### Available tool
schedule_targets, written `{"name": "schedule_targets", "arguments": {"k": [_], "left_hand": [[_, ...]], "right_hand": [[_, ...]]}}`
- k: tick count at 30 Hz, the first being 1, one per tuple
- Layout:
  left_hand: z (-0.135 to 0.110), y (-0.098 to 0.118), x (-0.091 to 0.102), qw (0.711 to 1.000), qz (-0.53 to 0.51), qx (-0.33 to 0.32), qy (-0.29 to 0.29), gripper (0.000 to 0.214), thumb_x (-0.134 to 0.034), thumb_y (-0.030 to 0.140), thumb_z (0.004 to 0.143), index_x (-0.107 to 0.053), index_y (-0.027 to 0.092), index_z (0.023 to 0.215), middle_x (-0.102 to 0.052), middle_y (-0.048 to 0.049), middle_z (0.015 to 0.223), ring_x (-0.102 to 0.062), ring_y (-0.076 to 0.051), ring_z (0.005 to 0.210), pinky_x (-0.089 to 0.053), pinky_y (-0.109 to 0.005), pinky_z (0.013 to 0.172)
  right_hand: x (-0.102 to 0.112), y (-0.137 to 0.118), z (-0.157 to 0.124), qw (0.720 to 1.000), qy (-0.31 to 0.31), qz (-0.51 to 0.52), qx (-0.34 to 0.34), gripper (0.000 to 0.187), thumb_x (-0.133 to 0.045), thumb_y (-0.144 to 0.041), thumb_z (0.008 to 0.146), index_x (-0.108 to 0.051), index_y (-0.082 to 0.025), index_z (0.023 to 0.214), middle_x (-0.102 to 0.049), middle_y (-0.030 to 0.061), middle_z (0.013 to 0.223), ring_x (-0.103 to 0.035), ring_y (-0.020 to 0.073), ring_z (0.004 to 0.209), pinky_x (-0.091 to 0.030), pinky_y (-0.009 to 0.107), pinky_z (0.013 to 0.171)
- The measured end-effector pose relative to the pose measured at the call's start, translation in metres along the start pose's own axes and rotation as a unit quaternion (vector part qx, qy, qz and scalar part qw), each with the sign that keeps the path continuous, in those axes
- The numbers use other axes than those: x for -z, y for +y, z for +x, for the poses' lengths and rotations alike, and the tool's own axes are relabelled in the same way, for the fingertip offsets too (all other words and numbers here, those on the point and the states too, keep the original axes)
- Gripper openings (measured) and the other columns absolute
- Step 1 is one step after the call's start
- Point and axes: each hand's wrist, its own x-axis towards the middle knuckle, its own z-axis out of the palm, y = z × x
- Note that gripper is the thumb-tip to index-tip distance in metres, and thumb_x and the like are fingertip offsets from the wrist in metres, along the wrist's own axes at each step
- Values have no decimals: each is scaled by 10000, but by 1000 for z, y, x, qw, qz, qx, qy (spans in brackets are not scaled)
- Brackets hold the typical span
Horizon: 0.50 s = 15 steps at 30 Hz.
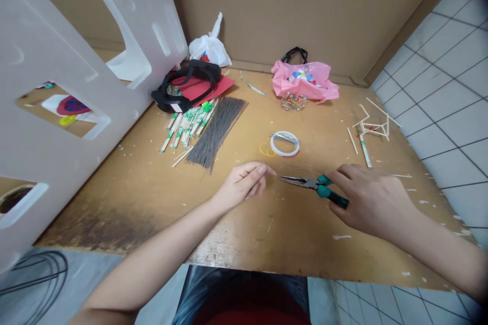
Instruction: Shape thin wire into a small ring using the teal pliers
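Note:
My right hand is wrapped round the teal and black handles of a pair of needle-nose pliers. Their jaws point left, toward the fingertips of my left hand. That hand is closed in a pinch, thumb against forefinger; whatever it holds is too fine to make out. Thin wires lie on the table around the plier tips. Just beyond the hands is a white ring with short grey wire pieces across it, and a yellow loop of thin cord beside it.
A bundle of grey wires lies left, near wrapped chopsticks and a black strap headset. At the back are a white bag, a pink bag and a beaded wire piece. A stick frame stands right.

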Motion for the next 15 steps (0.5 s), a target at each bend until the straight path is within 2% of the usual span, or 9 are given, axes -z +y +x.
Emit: {"name": "schedule_targets", "arguments": {"k": [3, 6, 9, 15], "left_hand": [[5, -3, 4, 995, -94, 31, -2, 338, -463, 423, 867, -603, 116, 852, -498, 55, 434, -211, -2, 272, -115, -150, 307], [7, -4, 6, 989, -142, 45, 3, 312, -483, 410, 858, -595, 119, 850, -498, 61, 432, -189, 4, 271, -129, -146, 317], [8, -3, 5, 990, -135, 47, 13, 326, -504, 426, 841, -597, 114, 843, -501, 59, 430, -201, 4, 272, -161, -144, 325], [5, -5, 1, 996, -78, 30, 37, 368, -497, 455, 840, -614, 106, 866, -515, 44, 452, -261, -6, 280, -136, -156, 312]], "right_hand": [[3, -1, 1, 1000, -21, 11, -15, 226, -523, -322, 702, -589, -199, 879, -598, 29, 738, -547, 175, 652, -206, 257, 513], [7, -3, 1, 998, -53, 18, -29, 204, -517, -323, 696, -584, -204, 848, -586, 19, 701, -536, 168, 617, -189, 256, 501], [9, -5, 3, 996, -73, 17, -44, 200, -512, -336, 693, -580, -205, 829, -585, 18, 691, -536, 172, 609, -168, 255, 494], [10, -10, 6, 994, -89, 9, -65, 204, -496, -352, 709, -577, -200, 818, -587, 25, 692, -544, 179, 615, -146, 260, 495]]}}
